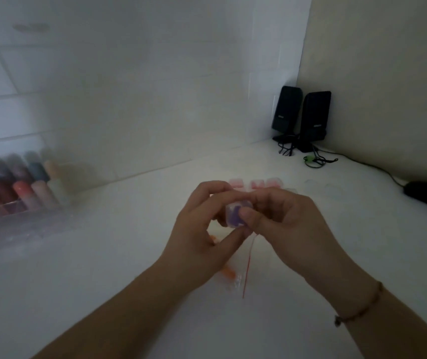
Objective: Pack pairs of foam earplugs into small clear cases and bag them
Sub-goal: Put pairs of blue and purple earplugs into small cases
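Fingers of both hands close round one small clear case (236, 213) held above the white table (103, 281). On the left hand (202, 229) the fingers curl over the case's top and the thumb pushes up from beneath; on the right hand (279, 224) the thumb presses flat on the near face while the other digits wrap behind. Purple earplugs (234, 215) show through the plastic, so the step in hand looks like snapping the lid shut, though the blur hides whether a seam is already closed.

To do this well, I would squeeze evenly at opposite edges so the lid seats square, and check that no foam is pinched in the seam before pressing home. Thin plastic may pop out of a sideways grip, so the pressure should stay straight through the case.

Just below the hands lies a clear bag (235, 278) with a red strip along its edge, and something orange (226, 272) sits in or beside it; I cannot tell which. Beyond the hands, a row of pink-filled cases (255, 183) rests on the table. Far left stands a blurred box of coloured tubes (21, 193); two black speakers (301, 117) sit in the right corner.
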The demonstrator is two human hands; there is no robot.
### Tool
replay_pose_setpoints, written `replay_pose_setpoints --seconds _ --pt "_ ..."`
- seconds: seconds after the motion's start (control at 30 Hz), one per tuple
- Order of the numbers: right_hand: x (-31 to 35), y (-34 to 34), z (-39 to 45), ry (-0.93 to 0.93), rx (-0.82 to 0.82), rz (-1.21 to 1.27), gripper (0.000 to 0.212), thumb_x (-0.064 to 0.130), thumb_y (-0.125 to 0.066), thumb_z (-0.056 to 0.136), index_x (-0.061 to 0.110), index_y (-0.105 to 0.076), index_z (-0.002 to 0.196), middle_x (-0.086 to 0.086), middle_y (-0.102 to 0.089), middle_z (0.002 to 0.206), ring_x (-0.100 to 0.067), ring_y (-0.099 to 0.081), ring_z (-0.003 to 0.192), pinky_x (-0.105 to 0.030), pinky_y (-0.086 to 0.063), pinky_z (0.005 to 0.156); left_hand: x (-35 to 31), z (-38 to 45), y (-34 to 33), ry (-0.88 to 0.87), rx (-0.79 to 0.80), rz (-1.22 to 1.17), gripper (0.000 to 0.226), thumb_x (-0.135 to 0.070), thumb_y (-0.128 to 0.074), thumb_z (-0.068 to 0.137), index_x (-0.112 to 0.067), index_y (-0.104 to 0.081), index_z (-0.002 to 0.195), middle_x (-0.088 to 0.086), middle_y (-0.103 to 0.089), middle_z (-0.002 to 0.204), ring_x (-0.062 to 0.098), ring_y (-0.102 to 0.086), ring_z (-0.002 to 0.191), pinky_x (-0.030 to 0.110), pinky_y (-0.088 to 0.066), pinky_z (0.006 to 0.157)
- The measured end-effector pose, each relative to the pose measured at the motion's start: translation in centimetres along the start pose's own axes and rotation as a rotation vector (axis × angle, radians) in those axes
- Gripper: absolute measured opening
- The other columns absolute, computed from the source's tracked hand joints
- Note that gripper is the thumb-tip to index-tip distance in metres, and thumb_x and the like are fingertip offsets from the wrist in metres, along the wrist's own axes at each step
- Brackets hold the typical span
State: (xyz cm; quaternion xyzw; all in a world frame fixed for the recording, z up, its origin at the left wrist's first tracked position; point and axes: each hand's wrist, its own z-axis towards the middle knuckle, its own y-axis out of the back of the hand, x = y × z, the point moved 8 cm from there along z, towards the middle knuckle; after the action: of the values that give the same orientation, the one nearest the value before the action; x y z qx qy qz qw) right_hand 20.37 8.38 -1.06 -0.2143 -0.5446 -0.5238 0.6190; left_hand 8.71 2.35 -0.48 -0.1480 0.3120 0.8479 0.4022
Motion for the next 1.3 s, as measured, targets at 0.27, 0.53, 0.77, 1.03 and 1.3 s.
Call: replay_pose_setpoints --seconds 0.27,0.53,0.77,1.03,1.3 --pt "-1.1 4.4 1.5 -0.032 -0.126 -0.209 0.016 0.044 -0.067 0.083 0.03 -0.066 0.09 0.01 -0.07 0.076 -0.006 -0.063 0.065 -0.019 -0.047 0.06 -0.1 2.6 -0.7 0.029 0.112 0.373 0.048 -0.046 -0.069 0.082 -0.016 -0.068 0.119 -0.006 -0.07 0.106 0.009 -0.065 0.093 0.029 -0.053 0.086" --pt "-4.0 17.7 -0.4 -0.13 -0.964 -0.217 0.01 0.033 -0.059 0.091 0.027 -0.06 0.083 0.014 -0.052 0.064 -0.008 -0.049 0.061 -0.023 -0.032 0.053 3.1 9.3 -11.3 0.338 0.45 0.258 0.036 -0.043 -0.078 0.077 -0.028 -0.069 0.108 -0.014 -0.062 0.097 0.002 -0.058 0.088 0.019 -0.046 0.081" --pt "-5.3 19.7 -1.3 -0.135 -1.091 -0.145 0.007 0.028 -0.058 0.09 0.027 -0.059 0.082 0.013 -0.052 0.063 -0.014 -0.053 0.068 -0.026 -0.036 0.062 6.6 10.5 -18.6 0.367 0.607 0.594 0.044 -0.055 -0.058 0.088 -0.03 -0.063 0.123 -0.001 -0.056 0.118 0.024 -0.045 0.115 0.041 -0.036 0.095" --pt "-5.8 19.7 -0.7 -0.197 -1.02 -0.135 0.005 0.029 -0.059 0.086 0.028 -0.062 0.081 0.01 -0.058 0.068 -0.014 -0.057 0.07 -0.024 -0.035 0.058 7.5 10.2 -19.4 0.353 0.639 0.666 0.041 -0.051 -0.052 0.084 -0.025 -0.068 0.112 -0.006 -0.057 0.099 0.023 -0.041 0.11 0.037 -0.025 0.083" --pt "-9.2 16.0 1.0 -0.552 -0.196 -0.888 0.028 0.037 -0.062 0.082 0.029 -0.061 0.109 0.001 -0.057 0.115 -0.024 -0.043 0.118 -0.033 -0.038 0.079 6.0 11.8 -15.5 0.403 0.447 0.461 0.032 -0.049 -0.057 0.089 -0.03 -0.067 0.112 -0.005 -0.062 0.111 0.019 -0.052 0.109 0.04 -0.04 0.097"
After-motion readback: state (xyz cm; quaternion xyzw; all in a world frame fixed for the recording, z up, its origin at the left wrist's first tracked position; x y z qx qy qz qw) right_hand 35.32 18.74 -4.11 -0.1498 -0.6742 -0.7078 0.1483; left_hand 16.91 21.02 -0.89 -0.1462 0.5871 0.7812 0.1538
